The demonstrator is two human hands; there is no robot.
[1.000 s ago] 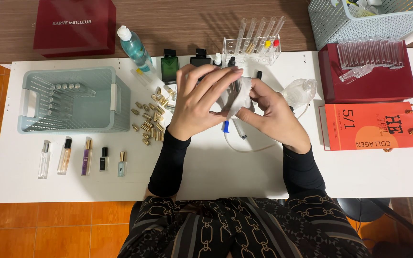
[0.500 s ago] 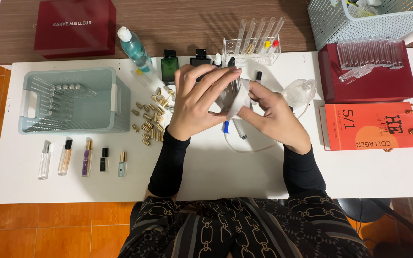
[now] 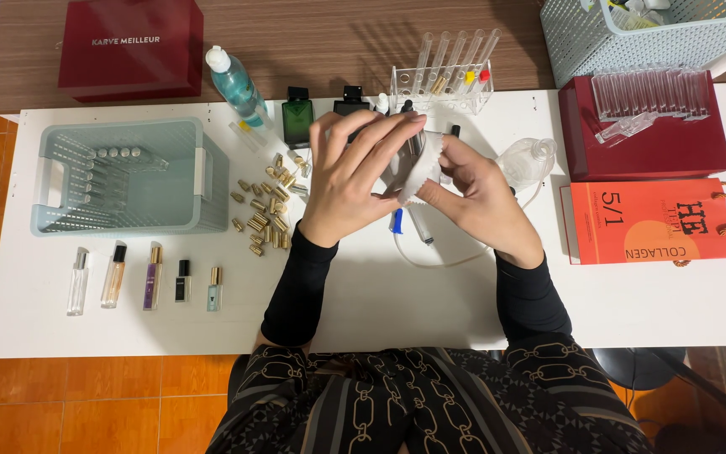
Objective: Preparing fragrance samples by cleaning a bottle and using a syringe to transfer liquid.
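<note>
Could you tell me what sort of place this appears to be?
Probably a small home workbench for decanting or filling perfume: a white table carries a row of little spray vials, loose gold caps and a rack of test tubes.

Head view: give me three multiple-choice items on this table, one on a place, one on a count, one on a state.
1. Where does the basket sit?
A. on the table's left part
B. on the orange box
C. under the table

2. How many small bottles stand in the row in front of the basket?
A. three
B. five
C. eight

3. What are the hands doing?
A. resting flat on the table
B. both holding a white cloth
C. lifting the basket

Answers:
1 A, it sits left of the gold caps.
2 B, five stand side by side.
3 B, left hand and right hand meet on the cloth.
</note>
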